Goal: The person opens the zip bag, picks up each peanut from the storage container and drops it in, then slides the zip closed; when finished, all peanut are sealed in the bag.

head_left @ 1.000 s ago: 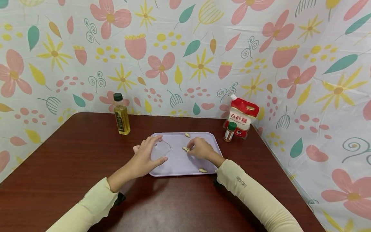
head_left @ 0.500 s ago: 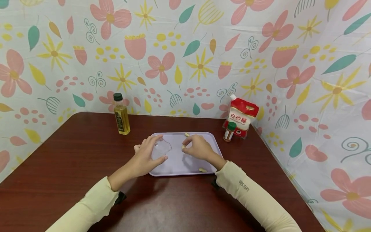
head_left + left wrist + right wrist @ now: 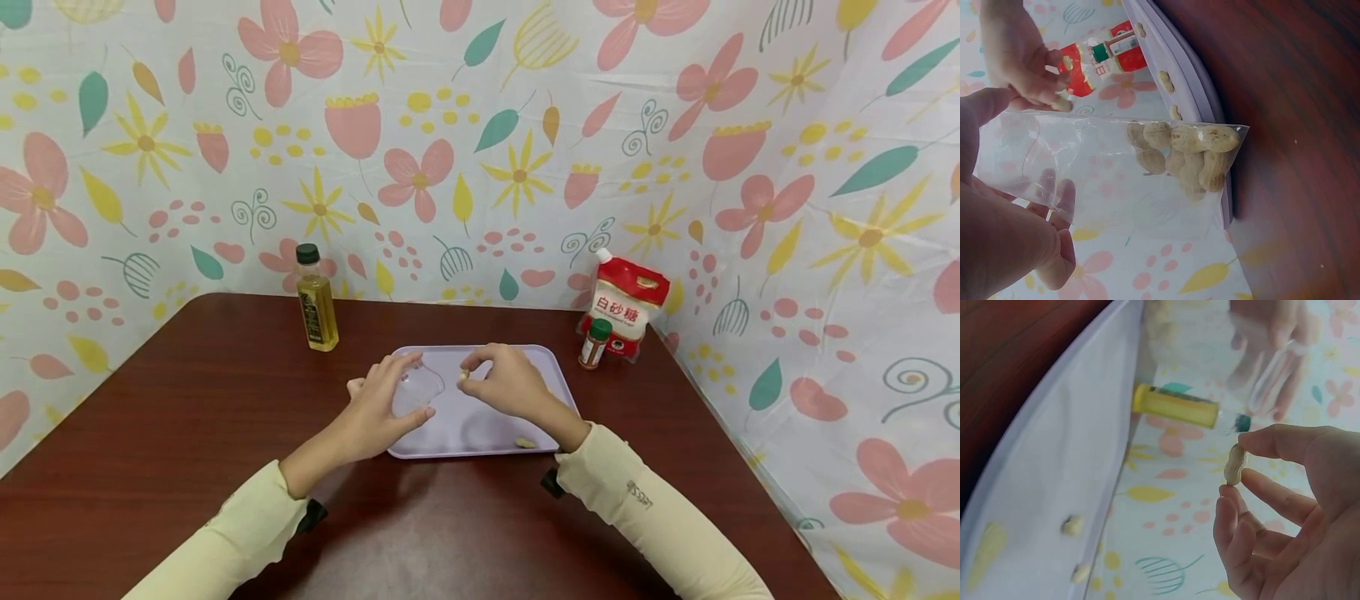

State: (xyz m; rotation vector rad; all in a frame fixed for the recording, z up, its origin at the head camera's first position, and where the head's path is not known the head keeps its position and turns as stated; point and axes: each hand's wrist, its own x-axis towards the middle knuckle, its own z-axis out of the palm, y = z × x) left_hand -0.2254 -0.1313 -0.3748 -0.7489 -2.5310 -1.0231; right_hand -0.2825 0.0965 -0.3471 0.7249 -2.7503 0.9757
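My left hand [image 3: 378, 408] holds a clear plastic bag [image 3: 1104, 169] by its mouth, thumb and fingers spread apart at the opening. Several unshelled peanuts [image 3: 1194, 159] lie in the bottom of the bag. Between thumb and fingertips my right hand [image 3: 513, 385] pinches a single peanut [image 3: 1235, 464], raised above the lilac tray [image 3: 450, 435] and just right of the bag's mouth. Loose peanuts remain on the tray, one near its front edge [image 3: 525, 442]; the right wrist view shows another peanut [image 3: 1072, 525] farther in.
At the back left of the dark wooden table [image 3: 225, 400] stands a bottle of yellow oil [image 3: 317, 304]. A red and white sugar bag [image 3: 626, 304] leans at the back right, with a green-capped spice jar [image 3: 595, 344] before it. A flowered curtain [image 3: 465, 150] hangs behind.
My right hand has lifted a peanut off the tray and brought it left, closer to the bag's mouth. The left hand keeps its place with the bag.
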